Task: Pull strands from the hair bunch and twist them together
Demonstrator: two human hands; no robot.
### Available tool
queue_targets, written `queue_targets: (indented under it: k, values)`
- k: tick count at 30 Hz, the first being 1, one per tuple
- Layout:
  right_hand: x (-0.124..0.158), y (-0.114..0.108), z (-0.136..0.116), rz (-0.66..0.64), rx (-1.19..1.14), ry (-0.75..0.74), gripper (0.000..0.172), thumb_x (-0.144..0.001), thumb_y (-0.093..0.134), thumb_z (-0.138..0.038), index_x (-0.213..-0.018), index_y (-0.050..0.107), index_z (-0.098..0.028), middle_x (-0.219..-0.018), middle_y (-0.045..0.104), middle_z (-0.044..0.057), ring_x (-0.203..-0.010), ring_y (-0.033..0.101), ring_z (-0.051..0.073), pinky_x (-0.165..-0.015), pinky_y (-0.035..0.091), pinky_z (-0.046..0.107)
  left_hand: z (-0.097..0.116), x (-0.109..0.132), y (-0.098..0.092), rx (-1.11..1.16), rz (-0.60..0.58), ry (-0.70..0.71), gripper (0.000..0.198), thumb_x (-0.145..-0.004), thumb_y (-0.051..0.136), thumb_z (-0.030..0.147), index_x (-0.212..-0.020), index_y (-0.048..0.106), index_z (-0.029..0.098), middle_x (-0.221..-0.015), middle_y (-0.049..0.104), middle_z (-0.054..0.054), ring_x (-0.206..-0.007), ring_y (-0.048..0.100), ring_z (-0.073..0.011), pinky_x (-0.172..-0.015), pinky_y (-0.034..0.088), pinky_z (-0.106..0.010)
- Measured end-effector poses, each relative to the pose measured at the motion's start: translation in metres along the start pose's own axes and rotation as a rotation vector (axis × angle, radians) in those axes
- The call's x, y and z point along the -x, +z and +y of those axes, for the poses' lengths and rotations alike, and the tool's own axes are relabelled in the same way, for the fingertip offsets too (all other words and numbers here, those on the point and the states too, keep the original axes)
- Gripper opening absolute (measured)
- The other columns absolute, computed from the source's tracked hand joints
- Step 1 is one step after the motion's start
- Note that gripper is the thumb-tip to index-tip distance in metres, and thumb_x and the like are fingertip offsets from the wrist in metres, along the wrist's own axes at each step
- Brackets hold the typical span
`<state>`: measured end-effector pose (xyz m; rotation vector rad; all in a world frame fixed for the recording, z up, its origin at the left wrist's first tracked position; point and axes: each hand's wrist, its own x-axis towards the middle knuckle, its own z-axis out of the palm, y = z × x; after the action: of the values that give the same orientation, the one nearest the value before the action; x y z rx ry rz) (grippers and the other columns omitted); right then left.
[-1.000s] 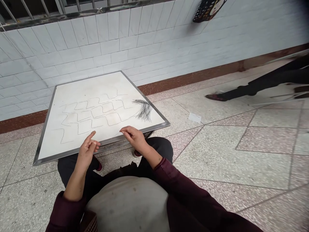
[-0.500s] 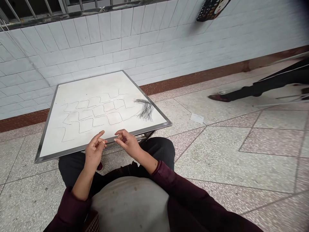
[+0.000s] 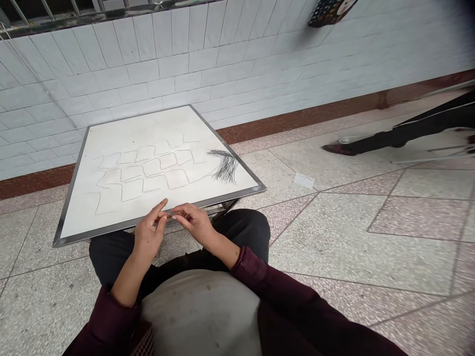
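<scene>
Closely paired, left hand (image 3: 148, 233), right hand (image 3: 193, 221), fingertips (image 3: 163, 204) meeting at the steel-edged board (image 3: 148, 129), any held strand unclear

A white board (image 3: 126, 136) carries dark wavy outlines (image 3: 176, 169) and black hair (image 3: 225, 166).

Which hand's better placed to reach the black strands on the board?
Right hand, probably. The black strands lie on the right side of the white board, nearer that hand. The left hand is farther off, with the right hand between.
</scene>
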<state>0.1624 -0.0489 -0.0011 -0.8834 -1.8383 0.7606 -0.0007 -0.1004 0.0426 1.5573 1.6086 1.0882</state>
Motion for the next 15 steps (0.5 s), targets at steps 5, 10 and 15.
queue_targets:
  k: [5, 10, 15]
  values:
    - [0.002, 0.003, 0.0, -0.016, -0.093, 0.047, 0.021, -0.087, 0.064, -0.035, -0.102, 0.065, -0.02, -0.081, 0.067, 0.003, -0.069, 0.062, 0.014, -0.062, 0.05, 0.024, -0.008, -0.002, 0.005, 0.181, 0.056, -0.039, 0.048, -0.088, 0.058, 0.035, -0.135, 0.053, 0.025, -0.094, 0.071, -0.003, -0.081, 0.068, -0.0171, -0.082, 0.051, -0.032]
    - [0.005, 0.009, 0.001, 0.002, -0.13, 0.083, 0.013, -0.086, 0.065, -0.031, -0.094, 0.066, -0.021, -0.081, 0.068, 0.003, -0.071, 0.064, 0.014, -0.063, 0.051, 0.025, -0.012, -0.004, 0.007, 0.215, 0.054, -0.049, 0.05, -0.085, 0.061, 0.034, -0.133, 0.055, 0.023, -0.095, 0.071, -0.004, -0.083, 0.067, -0.017, -0.083, 0.052, -0.031]
    - [0.005, 0.01, 0.0, -0.004, -0.112, 0.065, 0.013, -0.086, 0.065, -0.029, -0.096, 0.067, -0.021, -0.081, 0.068, 0.003, -0.072, 0.063, 0.014, -0.064, 0.05, 0.025, -0.013, -0.005, 0.008, 0.257, 0.052, -0.051, 0.05, -0.084, 0.062, 0.033, -0.133, 0.055, 0.022, -0.091, 0.071, -0.003, -0.08, 0.065, -0.0158, -0.08, 0.052, -0.03]
